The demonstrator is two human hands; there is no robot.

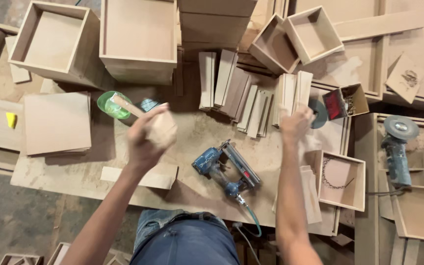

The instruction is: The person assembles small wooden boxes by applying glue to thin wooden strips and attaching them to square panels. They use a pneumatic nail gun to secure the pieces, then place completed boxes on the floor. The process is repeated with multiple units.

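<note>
Over the workbench [74,176] both hands are up and a bit blurry. Left hand [145,140] is closed around a small wooden piece [162,128], just in front of a green glue bottle [111,104] with its pale nozzle poking toward the fingers. Right hand [294,125] looks curled near the upright wood slats [290,91]; can't tell whether it actually grips anything. Between the hands, a little nearer the body, lies a blue nail gun [222,169] with its hose trailing off the edge. Just right of the right forearm sits an open wooden box [342,180].
</note>
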